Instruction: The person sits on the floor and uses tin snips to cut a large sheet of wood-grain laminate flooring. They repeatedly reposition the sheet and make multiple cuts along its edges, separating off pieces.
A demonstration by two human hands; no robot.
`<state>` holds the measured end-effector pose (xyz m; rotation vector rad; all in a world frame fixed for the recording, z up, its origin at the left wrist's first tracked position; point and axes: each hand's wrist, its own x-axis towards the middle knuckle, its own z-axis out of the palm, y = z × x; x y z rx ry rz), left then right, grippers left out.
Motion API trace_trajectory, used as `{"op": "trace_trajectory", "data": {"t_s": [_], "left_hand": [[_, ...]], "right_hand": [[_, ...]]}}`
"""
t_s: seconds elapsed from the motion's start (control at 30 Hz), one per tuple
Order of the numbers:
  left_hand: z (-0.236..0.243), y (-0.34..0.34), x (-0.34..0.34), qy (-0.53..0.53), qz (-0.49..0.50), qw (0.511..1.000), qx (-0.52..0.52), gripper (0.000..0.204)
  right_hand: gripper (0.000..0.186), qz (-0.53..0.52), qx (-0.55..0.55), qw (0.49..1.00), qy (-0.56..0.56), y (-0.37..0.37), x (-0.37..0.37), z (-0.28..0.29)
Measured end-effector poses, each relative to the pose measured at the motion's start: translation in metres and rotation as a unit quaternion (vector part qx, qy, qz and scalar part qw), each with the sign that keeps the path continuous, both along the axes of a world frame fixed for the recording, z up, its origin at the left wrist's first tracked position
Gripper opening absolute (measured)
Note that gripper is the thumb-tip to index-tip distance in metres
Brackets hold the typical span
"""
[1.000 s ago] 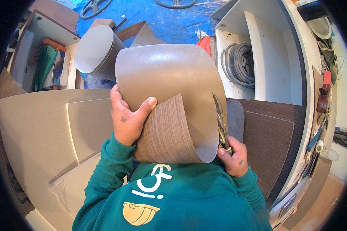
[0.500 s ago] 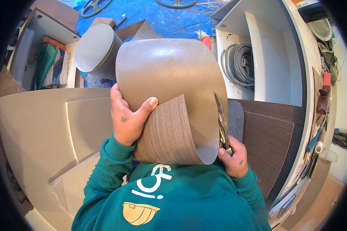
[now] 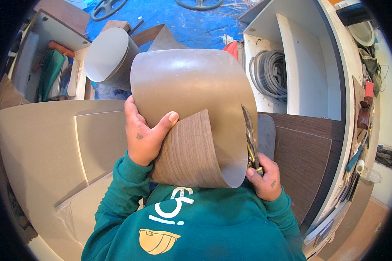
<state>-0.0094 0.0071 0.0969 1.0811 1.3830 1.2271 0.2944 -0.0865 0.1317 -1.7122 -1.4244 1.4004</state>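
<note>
A curled laminate sheet (image 3: 191, 82) arches in front of my chest, its smooth brownish side facing up and a wood-grain corner (image 3: 187, 143) folded back toward me. My left hand (image 3: 146, 132) grips its left side, thumb pressed over the turned-back corner. At the sheet's right edge my right hand (image 3: 265, 178) is closed round the handles of dark-bladed snips (image 3: 250, 135) with some yellow on them. The blades point away from me and lie along the sheet's edge. I cannot tell whether the blades are parted. Part of the right fingers is hidden.
A rolled laminate sheet (image 3: 109, 56) stands far left, near an open cabinet (image 3: 35, 32). Flat beige panels (image 3: 39, 135) lie at left. On the right, a white cabinet (image 3: 307, 65) holds a coiled grey hose (image 3: 270, 76). Hand tools (image 3: 357, 158) line the right edge. Blue sheeting (image 3: 161, 19) covers the far floor.
The far edge of the curled sheet has dipped slightly toward me, and its folded corner has shifted a little lower. Both hands stay nearly where they were.
</note>
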Motion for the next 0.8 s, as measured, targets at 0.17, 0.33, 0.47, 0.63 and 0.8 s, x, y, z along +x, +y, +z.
{"op": "trace_trajectory", "data": {"t_s": [0.17,0.33,0.47,0.63,0.8], "left_hand": [[0.0005,0.0000,-0.0005,-0.010,0.001,1.000,0.002,0.080],[0.0021,-0.0006,0.0021,-0.021,0.004,1.000,0.001,0.079],[0.0021,0.0005,0.0015,-0.016,-0.001,1.000,0.004,0.078],[0.0017,0.0000,0.0014,-0.014,0.000,1.000,0.010,0.079],[0.0018,0.0003,0.0011,-0.013,0.003,1.000,0.011,0.080]], "right_hand": [[0.032,0.005,0.001,1.000,-0.011,0.0007,-0.0006,0.0008],[0.032,-0.006,0.013,1.000,0.005,-0.0019,-0.0026,-0.0020],[0.032,0.004,-0.002,1.000,-0.003,-0.0025,0.0021,-0.0021],[0.032,0.005,0.014,1.000,-0.002,0.0021,-0.0024,0.0024],[0.033,0.001,-0.002,1.000,-0.004,0.0038,-0.0036,0.0049]]}}
